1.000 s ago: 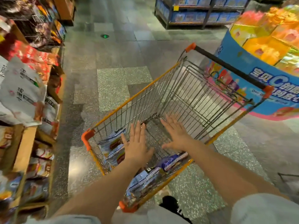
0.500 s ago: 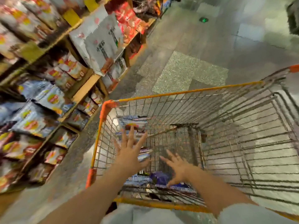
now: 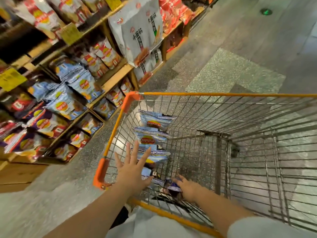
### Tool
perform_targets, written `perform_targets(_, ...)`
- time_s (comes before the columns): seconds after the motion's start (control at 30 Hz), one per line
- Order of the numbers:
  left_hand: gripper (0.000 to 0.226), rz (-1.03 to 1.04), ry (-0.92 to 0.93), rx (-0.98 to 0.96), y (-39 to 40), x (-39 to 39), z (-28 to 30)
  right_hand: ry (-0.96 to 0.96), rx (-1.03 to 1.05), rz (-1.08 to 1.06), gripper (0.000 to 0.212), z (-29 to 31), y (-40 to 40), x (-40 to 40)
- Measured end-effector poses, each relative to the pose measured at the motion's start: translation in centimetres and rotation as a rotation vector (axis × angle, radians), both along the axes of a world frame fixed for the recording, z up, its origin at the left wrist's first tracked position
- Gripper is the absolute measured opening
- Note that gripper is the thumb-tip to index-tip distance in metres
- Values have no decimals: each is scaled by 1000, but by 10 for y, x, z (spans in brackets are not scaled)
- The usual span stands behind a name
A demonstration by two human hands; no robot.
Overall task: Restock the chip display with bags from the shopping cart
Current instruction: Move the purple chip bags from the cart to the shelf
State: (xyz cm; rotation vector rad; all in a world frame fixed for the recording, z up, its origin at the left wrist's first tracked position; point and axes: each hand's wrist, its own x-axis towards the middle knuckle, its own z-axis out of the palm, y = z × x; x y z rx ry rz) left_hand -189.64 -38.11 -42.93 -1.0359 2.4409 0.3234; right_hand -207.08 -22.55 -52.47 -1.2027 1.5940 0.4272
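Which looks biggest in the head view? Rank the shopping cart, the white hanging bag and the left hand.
1. shopping cart
2. white hanging bag
3. left hand, though nearness to the camera enlarges it.

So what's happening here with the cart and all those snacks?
A person is leaning over a shopping cart beside the chip shelves. The right hand is down in the cart on a dark blue bag, while the left hand hovers open above the light blue chip bags. Nothing is lifted out yet.
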Motion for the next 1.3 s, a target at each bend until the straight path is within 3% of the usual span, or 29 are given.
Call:
perform_targets(0.13, 103, -19, 47, -44, -1, 0, -2, -20, -61, -131, 63, 19, -4, -8)
perform_targets(0.27, 111, -120, -19, 75, -7, -12, 12, -89, -136, -364, 51, 57, -17, -27)
perform_targets(0.4, 117, -268, -20, 185, -17, -34, 29, -72, -178, -447, 31, 130, -30, -53)
perform_targets(0.53, 127, -373, 49, 242, -26, -59, 45, -21, -250, -529, 43, 204, -27, -70)
perform_targets(0.63, 134, -429, 150, 286, -27, -75, 60, -46, -335, -577, 36, 242, -19, -76)
perform_targets(0.7, 136, -484, 198, 293, -28, -84, 71, -91, -372, -628, 25, 254, -16, -80)
perform_targets(0.83, 137, -564, 328, 388, -34, -95, 81, -208, -436, -781, 28, 264, -14, -78)
perform_targets(1.07, 119, -364, 430, 624, -33, -90, 83, -247, -565, -893, 22, 254, -14, -76)
perform_targets(1.2, 124, -51, 548, 772, -37, -82, 76, -38, -871, -1065, 64, 229, -13, -78)
perform_targets(1.3, 126, 221, 687, 836, -44, -79, 73, 131, -991, -992, 88, 208, -15, -67)
